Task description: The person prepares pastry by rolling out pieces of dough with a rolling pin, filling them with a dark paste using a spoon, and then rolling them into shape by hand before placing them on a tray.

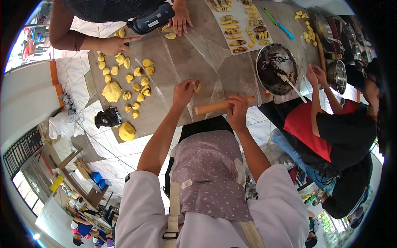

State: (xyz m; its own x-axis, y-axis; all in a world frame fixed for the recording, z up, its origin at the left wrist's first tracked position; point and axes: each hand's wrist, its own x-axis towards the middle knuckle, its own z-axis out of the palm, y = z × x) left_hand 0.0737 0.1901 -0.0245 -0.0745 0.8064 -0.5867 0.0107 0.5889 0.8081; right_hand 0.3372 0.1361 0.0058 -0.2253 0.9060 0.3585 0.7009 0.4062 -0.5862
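My left hand (pixel 183 94) holds a small piece of yellow dough with dark filling (pixel 197 86) by its edge, just above the table. My right hand (pixel 238 110) grips a wooden rolling pin (pixel 214 107) near its right part; the pin lies at the table's near edge. Left of my hands, many small yellow dough pieces (pixel 129 78), some streaked with dark filling, are spread beside a larger lump of dough (pixel 112 92). A smooth dough ball (pixel 127 131) sits at the near left corner. Clear plastic film (pixel 204 51) covers part of the table.
Across the table, a person cuts dough with a knife (pixel 149 38). A tray of shaped rolls (pixel 237 28) lies at the back. To the right are a bowl of dark filling with a spatula (pixel 277 69), a green-and-blue utensil (pixel 279 23), a metal bowl (pixel 337 77) and a co-worker (pixel 341 133).
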